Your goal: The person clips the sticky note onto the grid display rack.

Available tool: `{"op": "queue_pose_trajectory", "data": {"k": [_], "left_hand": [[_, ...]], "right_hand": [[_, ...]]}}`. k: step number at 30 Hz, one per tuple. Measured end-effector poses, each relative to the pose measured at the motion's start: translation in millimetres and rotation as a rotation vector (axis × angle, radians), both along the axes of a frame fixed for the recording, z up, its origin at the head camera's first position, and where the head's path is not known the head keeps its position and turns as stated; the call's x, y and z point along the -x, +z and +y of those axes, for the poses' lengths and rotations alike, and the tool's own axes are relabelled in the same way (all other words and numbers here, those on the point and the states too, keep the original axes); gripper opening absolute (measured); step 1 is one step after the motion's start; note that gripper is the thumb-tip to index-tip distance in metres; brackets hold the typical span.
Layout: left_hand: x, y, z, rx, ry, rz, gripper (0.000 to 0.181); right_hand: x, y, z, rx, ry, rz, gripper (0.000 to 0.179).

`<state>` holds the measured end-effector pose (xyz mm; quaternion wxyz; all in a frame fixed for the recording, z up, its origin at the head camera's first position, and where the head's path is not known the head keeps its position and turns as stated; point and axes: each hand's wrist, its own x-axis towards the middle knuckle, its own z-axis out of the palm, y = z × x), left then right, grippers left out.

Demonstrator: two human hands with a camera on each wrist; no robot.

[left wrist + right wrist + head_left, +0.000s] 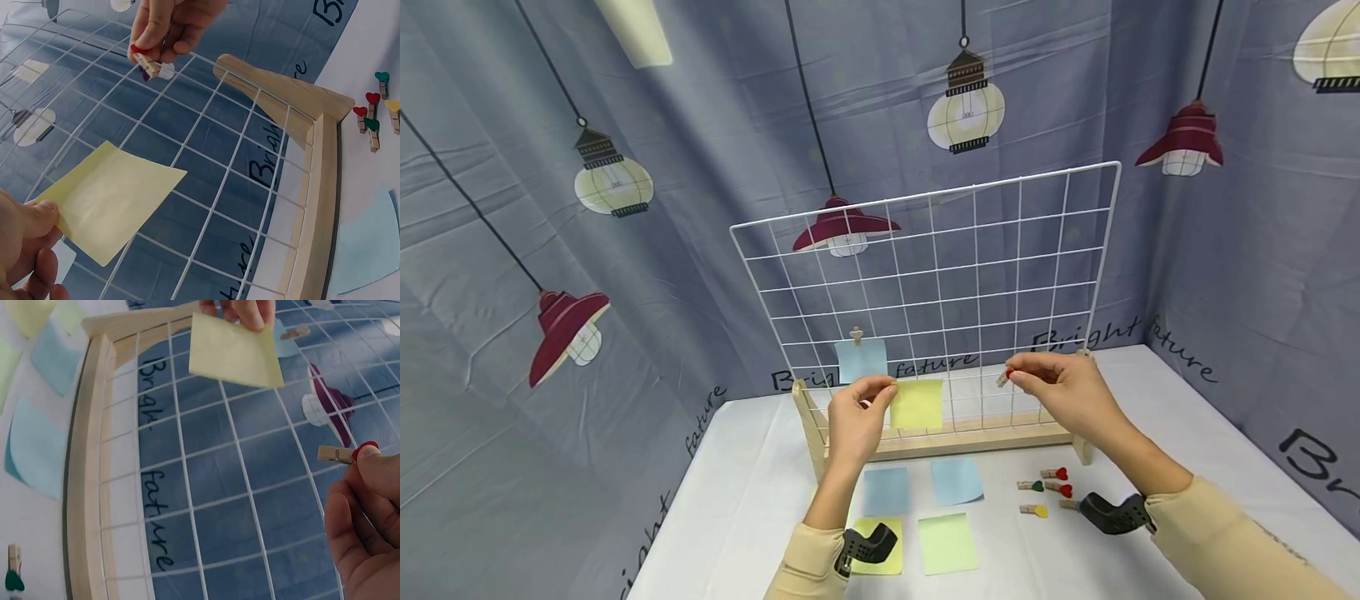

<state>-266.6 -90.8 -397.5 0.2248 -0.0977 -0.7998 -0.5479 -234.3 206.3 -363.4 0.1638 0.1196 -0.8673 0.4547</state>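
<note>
The person's left hand has thumb and forefinger pinched on the upper left corner of a yellow sticky note, which hangs in front of the lower part of a white wire grid panel; I can't tell whether the paper touches the wires. To its right and well apart from it, the right hand pinches a small wooden clothespin by its red heart end, the bare wooden tip pointing out to the left.

Just beyond the left hand, a blue sticky note hangs on the grid from a wooden clip. The panel stands on a pale wooden base across a white-covered table.

On the near side of the base lie two blue notes, the right one lifting at a corner. Nearer still are a yellow note, partly behind the left wrist's black camera, and a light green note to its right. Over to the right sits a loose cluster of heart clothespins, red, green and yellow. A grey-blue curtain printed with hanging lamps rises behind.
</note>
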Motion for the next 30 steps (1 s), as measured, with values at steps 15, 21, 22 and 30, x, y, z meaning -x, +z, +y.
{"op": "queue_pose_trajectory", "data": {"k": [15, 21, 22, 30], "left_hand": [[13.2, 15.0, 18.8, -0.030, 0.044, 0.019, 0.009], [17.6, 19.7, 23.9, -0.061, 0.069, 0.038, 0.009], [18.2, 20.5, 24.6, -0.067, 0.070, 0.040, 0.009], [22.9, 27.3, 29.3, -0.137, 0.059, 0.043, 0.008]], "right_hand": [[18.4, 13.4, -34.6, 0.061, -0.001, -0.015, 0.021], [24.8, 19.4, -47.4, 0.093, -0.007, -0.014, 0.023], [25.6, 20.1, -48.7, 0.098, -0.012, -0.013, 0.023], [35.4, 25.1, -57.2, 0.119, -0.047, -0.003, 0.022]]}}
